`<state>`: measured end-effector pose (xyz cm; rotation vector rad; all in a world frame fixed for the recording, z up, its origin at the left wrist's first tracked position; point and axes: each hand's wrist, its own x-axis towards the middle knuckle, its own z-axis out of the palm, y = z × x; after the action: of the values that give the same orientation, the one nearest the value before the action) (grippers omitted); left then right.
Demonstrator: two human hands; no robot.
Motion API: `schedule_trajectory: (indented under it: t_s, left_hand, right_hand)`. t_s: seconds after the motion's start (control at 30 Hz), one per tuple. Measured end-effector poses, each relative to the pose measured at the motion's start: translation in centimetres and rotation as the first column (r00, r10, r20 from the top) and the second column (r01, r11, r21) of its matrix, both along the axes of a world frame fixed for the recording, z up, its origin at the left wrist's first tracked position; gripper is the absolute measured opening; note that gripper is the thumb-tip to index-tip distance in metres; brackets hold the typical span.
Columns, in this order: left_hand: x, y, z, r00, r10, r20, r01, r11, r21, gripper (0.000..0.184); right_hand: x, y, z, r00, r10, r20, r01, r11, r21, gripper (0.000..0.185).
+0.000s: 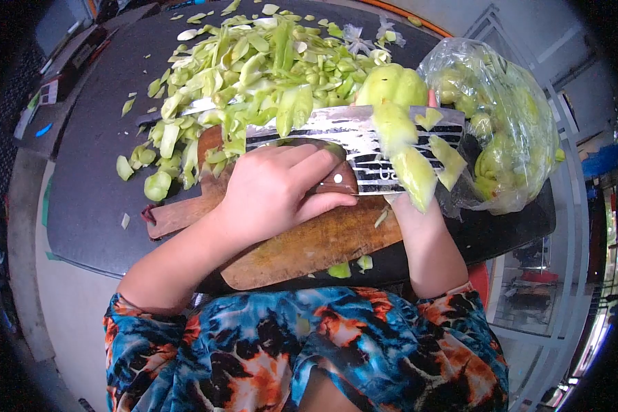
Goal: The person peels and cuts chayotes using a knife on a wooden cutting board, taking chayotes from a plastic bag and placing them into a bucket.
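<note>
My left hand [281, 180] is closed around the dark wooden handle [336, 177] of a broad cleaver [353, 134]. Its blade lies across the view, pointing right, with several pale green slices [413, 175] on it. Behind the blade, my right hand [432, 99] holds a ribbed green chayote [392, 84]; only fingertips and the wrist show, the rest being hidden by the cleaver. Beneath both hands is a worn wooden cutting board [302, 250]. A large heap of green slices and peelings [240, 75] spreads beyond the blade.
A clear plastic bag [522, 103] with several whole chayotes [494, 168] stands at the right of the dark table [96, 185]. Small scraps [340, 270] lie near the front edge. Another dark surface with a blue item [44, 130] is at far left.
</note>
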<state>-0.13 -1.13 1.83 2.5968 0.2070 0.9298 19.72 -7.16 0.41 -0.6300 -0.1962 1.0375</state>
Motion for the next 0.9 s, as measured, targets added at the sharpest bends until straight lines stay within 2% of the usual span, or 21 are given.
schedule_trajectory:
  t_s: [0.4,0.57,0.7,0.77,0.8,0.87,0.9]
  left_hand:
    - [0.0,-0.2,0.3,1.000,0.017,-0.006,-0.017,0.999,-0.038,0.040]
    - [-0.2,0.8,0.2,0.999,0.046,-0.022,-0.048,0.997,-0.054,0.040]
    - [-0.3,1.2,-0.1,0.994,0.091,-0.059,-0.098,0.988,-0.118,0.035]
    - [-0.2,1.0,-0.1,0.992,0.112,-0.056,-0.119,0.984,-0.133,0.033]
    - [-0.1,0.8,0.0,0.991,0.124,-0.051,-0.130,0.982,-0.139,0.033]
    - [-0.1,0.8,0.3,0.986,0.162,-0.047,-0.169,0.963,-0.208,0.032]
    - [-0.1,1.0,0.5,0.980,0.191,-0.051,-0.197,0.942,-0.273,0.031]
  right_hand:
    - [-1.0,0.8,-2.6,0.988,-0.102,0.118,0.089,0.989,0.115,0.050]
    - [-0.2,0.5,-2.8,0.989,-0.035,0.143,0.009,0.984,0.178,0.047]
    - [-0.4,0.1,-1.5,0.997,0.023,0.078,-0.039,0.977,0.210,0.045]
    - [-0.8,0.5,-1.4,0.997,0.005,0.073,-0.013,0.993,0.120,0.045]
    - [-1.1,0.4,-1.7,0.995,0.077,0.057,-0.082,0.992,0.101,0.048]
    - [-2.1,0.3,-1.7,0.995,0.097,-0.027,-0.096,0.994,0.050,0.050]
    - [-2.8,0.2,-1.1,0.992,0.084,0.089,-0.084,0.996,-0.004,0.053]
